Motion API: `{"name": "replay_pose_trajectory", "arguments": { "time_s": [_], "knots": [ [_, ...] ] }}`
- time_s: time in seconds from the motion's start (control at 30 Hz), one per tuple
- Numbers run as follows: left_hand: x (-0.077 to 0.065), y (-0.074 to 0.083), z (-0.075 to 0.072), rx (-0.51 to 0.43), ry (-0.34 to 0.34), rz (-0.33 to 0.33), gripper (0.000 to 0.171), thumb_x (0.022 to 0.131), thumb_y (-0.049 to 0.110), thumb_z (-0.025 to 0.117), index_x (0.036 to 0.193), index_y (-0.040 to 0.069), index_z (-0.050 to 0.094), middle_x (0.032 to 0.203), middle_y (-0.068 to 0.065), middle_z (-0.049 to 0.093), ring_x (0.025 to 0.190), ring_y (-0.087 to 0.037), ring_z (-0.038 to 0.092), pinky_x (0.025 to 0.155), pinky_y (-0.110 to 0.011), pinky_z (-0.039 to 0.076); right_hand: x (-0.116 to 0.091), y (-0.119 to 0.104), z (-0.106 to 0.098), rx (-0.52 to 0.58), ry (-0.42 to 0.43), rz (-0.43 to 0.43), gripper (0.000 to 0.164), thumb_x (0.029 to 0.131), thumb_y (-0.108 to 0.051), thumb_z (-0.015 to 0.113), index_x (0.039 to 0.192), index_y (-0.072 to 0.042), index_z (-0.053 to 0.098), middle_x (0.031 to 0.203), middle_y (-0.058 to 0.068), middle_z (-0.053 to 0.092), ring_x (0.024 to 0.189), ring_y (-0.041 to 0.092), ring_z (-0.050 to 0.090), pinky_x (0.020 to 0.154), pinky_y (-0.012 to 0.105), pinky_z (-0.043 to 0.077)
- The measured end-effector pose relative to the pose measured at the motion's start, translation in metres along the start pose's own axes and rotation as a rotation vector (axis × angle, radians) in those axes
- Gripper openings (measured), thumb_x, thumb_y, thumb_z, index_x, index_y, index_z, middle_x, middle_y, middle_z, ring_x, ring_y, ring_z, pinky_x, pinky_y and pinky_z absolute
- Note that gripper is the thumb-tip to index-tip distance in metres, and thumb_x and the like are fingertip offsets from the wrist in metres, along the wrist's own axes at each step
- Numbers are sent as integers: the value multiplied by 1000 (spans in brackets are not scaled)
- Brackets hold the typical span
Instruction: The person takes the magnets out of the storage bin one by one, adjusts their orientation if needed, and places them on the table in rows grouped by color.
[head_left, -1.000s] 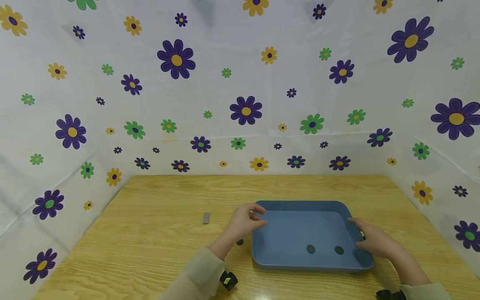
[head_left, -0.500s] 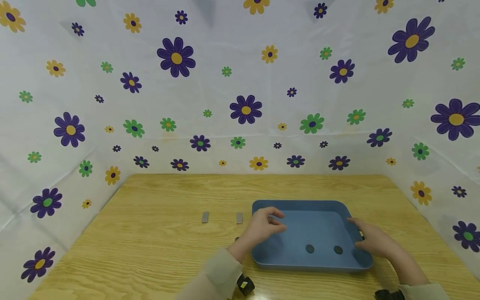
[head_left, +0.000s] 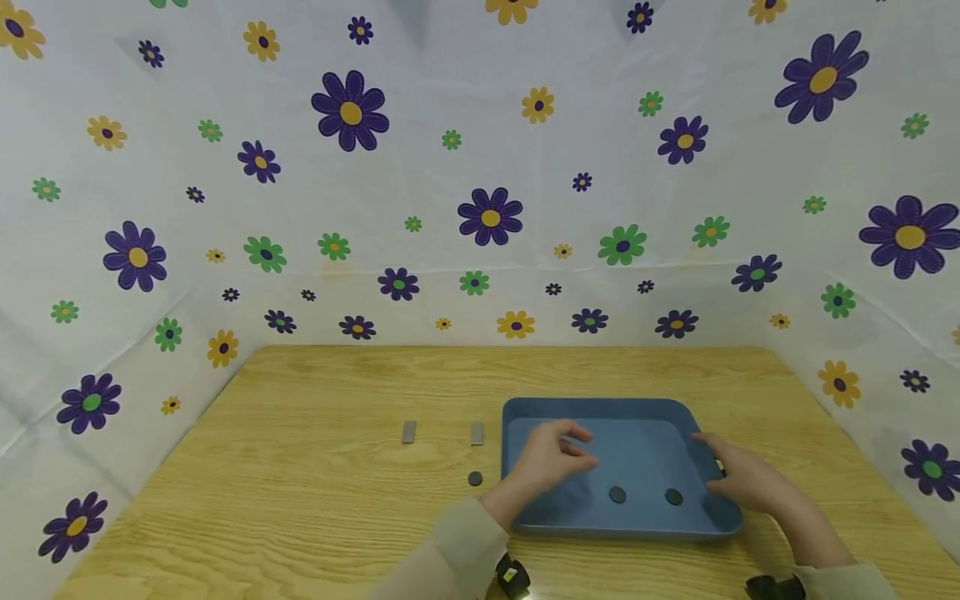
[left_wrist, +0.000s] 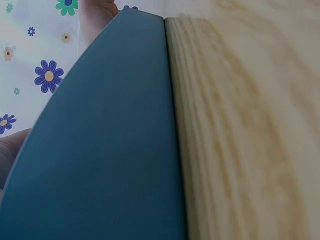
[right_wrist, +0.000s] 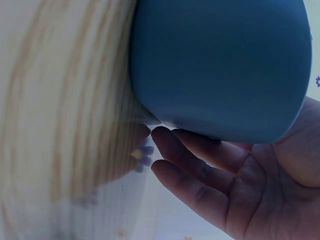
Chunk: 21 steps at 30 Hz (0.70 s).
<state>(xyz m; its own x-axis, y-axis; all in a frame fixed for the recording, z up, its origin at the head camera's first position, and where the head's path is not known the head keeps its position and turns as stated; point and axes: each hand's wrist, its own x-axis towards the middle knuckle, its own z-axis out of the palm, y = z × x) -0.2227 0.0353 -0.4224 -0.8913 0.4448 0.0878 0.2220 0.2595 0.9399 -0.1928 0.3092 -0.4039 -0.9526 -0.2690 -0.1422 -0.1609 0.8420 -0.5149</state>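
Observation:
A shallow blue tray (head_left: 622, 406) lies on the wooden table, with two dark round discs inside, a left one (head_left: 617, 495) and a right one (head_left: 673, 497). My left hand (head_left: 542, 458) hovers over the tray's left part, thumb and fingers bent but apart, with nothing visible between them. At the tray's right side my right hand (head_left: 750, 479) holds the rim, thumb inside and fingers against the outer wall. In the right wrist view the fingers (right_wrist: 192, 160) lie along the tray's outside. The tray's front wall (left_wrist: 115, 125) fills much of the left wrist view.
Left of the tray, two small grey rectangular pieces, one farther left (head_left: 408, 432) and one nearer (head_left: 477, 433), lie on the table (head_left: 300, 500). A dark disc (head_left: 476, 479) lies below the nearer piece. A flowered cloth (head_left: 420, 183) surrounds the back and sides.
My left hand has moved right, from the tray's left edge to over its inside, uncovering the nearer grey piece and the disc on the table. My right hand stays at the rim.

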Motion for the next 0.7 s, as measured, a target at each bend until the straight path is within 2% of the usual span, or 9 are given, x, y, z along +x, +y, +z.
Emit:
{"name": "replay_pose_trajectory", "arguments": {
  "time_s": [0.13,0.37,0.7],
  "knots": [
    [2,1,6,-2,1,2,27,76,11,70,101,5,63,100,1,60,79,-6,59,60,-22,47,0,0,0,11,1,-6,62,71,4,61,124,17,33,115,40,41,103,51,42,70,44,44],
    [8,1,16,-20,-8,-28,27,75,10,70,100,5,63,99,-4,60,76,-6,59,59,-23,47,0,3,2,40,-13,9,63,70,5,59,125,16,31,117,40,39,103,51,42,63,36,43],
    [11,1,26,19,-44,-22,24,77,10,69,100,6,63,95,-4,61,75,-4,59,58,-22,47,0,3,2,35,-11,20,63,70,5,60,125,16,31,117,40,39,103,51,42,64,38,43]
  ]
}}
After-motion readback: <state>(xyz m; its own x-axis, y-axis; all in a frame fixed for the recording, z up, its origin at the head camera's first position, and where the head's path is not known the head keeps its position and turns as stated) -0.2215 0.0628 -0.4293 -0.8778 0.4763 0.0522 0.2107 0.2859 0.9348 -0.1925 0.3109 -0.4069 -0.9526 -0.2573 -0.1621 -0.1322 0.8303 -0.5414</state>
